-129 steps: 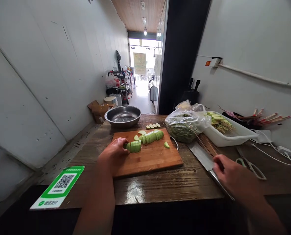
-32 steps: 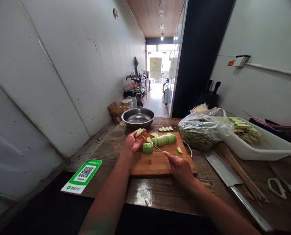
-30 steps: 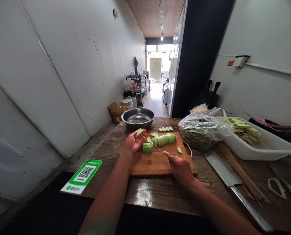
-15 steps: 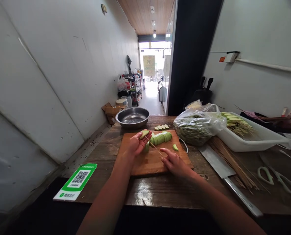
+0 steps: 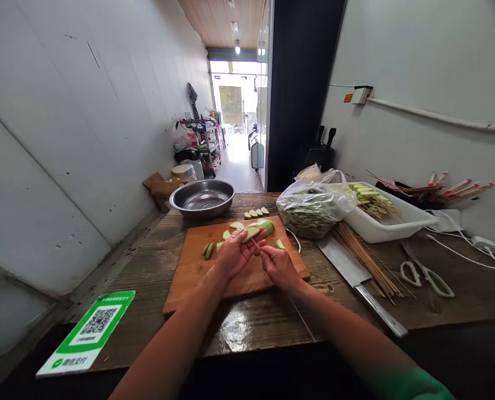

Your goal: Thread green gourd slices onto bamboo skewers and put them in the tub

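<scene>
Over the wooden cutting board [image 5: 184,278], my left hand [image 5: 231,256] is palm up, with fingers curled round a half-round zucchini slice [image 5: 252,232]. My right hand [image 5: 280,269] is closed on a thin wooden skewer [image 5: 255,244], which points at the slice. Whether its tip is inside the slice, I cannot tell. Sliced zucchini [image 5: 266,225] lies on the board behind my hands, partly hidden by them. Loose zucchini pieces [image 5: 208,250] lie left of my left hand, and a small piece [image 5: 279,244] lies beyond my right hand.
Behind the board are a metal basin [image 5: 202,208] and a short row of slices [image 5: 256,213]. To the right stand a plastic bag of green vegetables [image 5: 314,208] and a white tray [image 5: 391,230] with skewered slices. Nearer are a cleaver [image 5: 345,264], bare skewers [image 5: 366,258] and scissors [image 5: 428,275].
My right hand has come in closer to my left and now grips the skewer near the slice. The view has turned slightly to the right.
</scene>
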`<state>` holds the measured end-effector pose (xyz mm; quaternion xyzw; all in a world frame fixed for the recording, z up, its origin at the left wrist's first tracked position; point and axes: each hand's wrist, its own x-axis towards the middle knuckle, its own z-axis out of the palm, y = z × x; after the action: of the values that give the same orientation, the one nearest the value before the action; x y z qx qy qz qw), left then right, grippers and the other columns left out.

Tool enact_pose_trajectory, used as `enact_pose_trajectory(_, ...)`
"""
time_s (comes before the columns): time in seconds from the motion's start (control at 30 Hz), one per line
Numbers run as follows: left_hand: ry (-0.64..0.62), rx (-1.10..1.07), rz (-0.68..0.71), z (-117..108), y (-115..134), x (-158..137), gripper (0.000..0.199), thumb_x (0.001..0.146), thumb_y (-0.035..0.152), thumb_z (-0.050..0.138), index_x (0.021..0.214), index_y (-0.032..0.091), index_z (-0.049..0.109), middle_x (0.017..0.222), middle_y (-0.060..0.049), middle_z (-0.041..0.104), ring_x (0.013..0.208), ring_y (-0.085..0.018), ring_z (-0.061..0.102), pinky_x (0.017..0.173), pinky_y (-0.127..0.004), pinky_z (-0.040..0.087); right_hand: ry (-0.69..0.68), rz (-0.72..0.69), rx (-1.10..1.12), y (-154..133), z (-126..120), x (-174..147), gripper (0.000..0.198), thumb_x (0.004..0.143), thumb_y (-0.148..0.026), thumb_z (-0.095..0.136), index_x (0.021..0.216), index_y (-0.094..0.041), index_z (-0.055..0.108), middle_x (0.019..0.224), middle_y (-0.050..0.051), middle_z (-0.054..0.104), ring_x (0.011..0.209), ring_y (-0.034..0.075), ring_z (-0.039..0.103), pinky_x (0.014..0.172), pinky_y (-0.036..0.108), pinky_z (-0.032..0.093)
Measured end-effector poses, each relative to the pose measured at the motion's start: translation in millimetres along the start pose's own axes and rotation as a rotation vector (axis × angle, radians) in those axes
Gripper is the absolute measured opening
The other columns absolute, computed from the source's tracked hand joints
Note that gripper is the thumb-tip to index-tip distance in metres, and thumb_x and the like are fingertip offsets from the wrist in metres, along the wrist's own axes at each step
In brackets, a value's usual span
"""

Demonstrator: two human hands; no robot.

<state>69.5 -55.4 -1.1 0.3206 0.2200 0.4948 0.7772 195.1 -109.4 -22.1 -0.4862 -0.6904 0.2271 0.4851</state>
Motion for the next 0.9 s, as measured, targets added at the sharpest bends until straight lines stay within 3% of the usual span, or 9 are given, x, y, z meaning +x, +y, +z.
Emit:
enact_pose_trajectory(0.37, -0.095, 0.029, -0.002, 2.7, -10.9, -3.1, 0.018, 0.083, 0.013, 0.047, 0.096, 0.007, 0.059, 0.109, -0.019, 0.061, 0.111, -0.029, 0.052, 0.087, -0.041, 0.047, 0.046, 0.042, -0.005, -2.1, -0.5, -1.7, 0.027, 0.084, -0.025, 0.039, 0.061, -0.018, 0.049, 0.056, -0.001, 0.049, 0.052, 0.011, 0.043, 0.050, 0.021, 0.032)
enact_pose_trajectory(0.67, -0.081, 0.041, -0.069, 17.0, -19.0, -8.8, 0.019, 0.082, 0.012, 0.047, 0.094, 0.007, 0.061, 0.104, -0.018, 0.064, 0.106, -0.027, 0.055, 0.086, -0.037, 0.047, 0.097, 0.091, 0.003, -1.4, -1.3, 2.0, 0.029, 0.082, -0.025, 0.038, 0.055, -0.019, 0.045, 0.052, -0.001, 0.050, 0.050, 0.011, 0.045, 0.050, 0.022, 0.034)
enact_pose_trajectory(0.8, -0.048, 0.033, -0.074, 18.7, -20.9, -6.0, 0.020, 0.082, 0.012, 0.045, 0.096, 0.008, 0.059, 0.104, -0.017, 0.064, 0.102, -0.027, 0.058, 0.080, -0.039, 0.051, 0.022, 0.168, 0.115, 1.9, -4.3, 4.8, 0.035, 0.085, -0.033, 0.037, 0.053, -0.019, 0.045, 0.045, -0.002, 0.050, 0.043, 0.010, 0.045, 0.048, 0.021, 0.036)
enact_pose_trajectory(0.9, 0.036, -0.035, -0.004, 9.3, -9.0, -0.1, 0.022, 0.085, 0.014, 0.040, 0.099, 0.010, 0.057, 0.105, -0.017, 0.063, 0.103, -0.026, 0.057, 0.082, -0.043, 0.050, -0.070, 0.175, 0.131, 1.7, -5.7, 1.9, 0.031, 0.084, -0.034, 0.043, 0.059, -0.018, 0.051, 0.048, -0.002, 0.054, 0.044, 0.009, 0.047, 0.047, 0.019, 0.037)
